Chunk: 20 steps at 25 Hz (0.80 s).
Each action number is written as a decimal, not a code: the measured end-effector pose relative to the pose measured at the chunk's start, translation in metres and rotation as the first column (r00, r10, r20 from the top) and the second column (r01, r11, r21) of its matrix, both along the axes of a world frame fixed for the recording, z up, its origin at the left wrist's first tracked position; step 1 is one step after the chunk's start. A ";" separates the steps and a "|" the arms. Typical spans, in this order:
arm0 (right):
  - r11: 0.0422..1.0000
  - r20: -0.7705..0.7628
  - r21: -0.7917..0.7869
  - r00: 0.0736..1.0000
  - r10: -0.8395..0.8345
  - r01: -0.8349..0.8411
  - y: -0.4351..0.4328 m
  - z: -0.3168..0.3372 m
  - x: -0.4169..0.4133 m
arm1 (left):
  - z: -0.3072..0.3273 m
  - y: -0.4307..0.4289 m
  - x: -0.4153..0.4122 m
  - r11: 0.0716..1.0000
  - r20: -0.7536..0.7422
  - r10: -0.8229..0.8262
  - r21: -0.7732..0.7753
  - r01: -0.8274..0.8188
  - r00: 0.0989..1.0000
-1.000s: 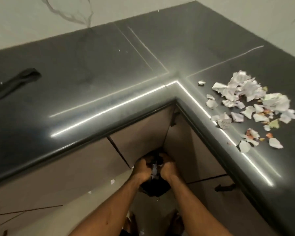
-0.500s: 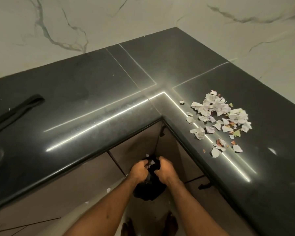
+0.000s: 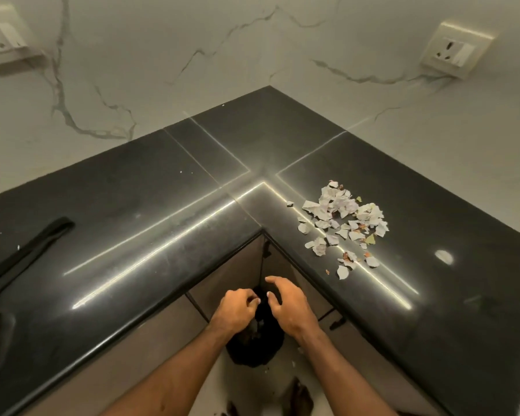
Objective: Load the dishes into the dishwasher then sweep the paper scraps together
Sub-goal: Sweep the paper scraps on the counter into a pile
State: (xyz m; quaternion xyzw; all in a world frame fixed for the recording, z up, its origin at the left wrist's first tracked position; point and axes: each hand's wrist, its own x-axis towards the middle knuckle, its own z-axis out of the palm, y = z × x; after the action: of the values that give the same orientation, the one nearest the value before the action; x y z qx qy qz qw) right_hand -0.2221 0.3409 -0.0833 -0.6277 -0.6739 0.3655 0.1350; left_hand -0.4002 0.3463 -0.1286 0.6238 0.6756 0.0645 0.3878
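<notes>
Up-right of the slack, spread right hand (image 3: 288,307) and curled left hand (image 3: 236,309) (grip indeterminate), paper scraps (image 3: 341,223) are lying near the edge of the countertop (image 3: 433,229), risking falling floorward during a careless sweep.

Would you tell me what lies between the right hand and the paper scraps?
Only the countertop, its front edge and bare black surface, in the head view.

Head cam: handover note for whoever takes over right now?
Left hand: loosely curled, nothing visible in it.
Right hand: open, fingers spread.
Both are over a dark bin or bag below the counter's inner corner.
Paper scraps: loose pile on the counter's right wing, near its edge.
Done: scraps mostly gathered. Dishes and dishwasher not in view.
Left: pull in the stragglers.
</notes>
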 end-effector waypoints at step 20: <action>0.961 0.289 0.165 0.942 0.169 -0.222 0.069 0.037 0.158 | 0.099 0.169 0.112 0.902 -0.084 -0.252 0.342 0.265 0.964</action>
State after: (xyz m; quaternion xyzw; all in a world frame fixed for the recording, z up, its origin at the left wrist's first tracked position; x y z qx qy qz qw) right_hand -0.0641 0.4096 -0.0464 -0.5853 -0.7778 0.2197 0.0649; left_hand -0.2884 0.5155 -0.0299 0.7678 0.5719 0.1198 0.2628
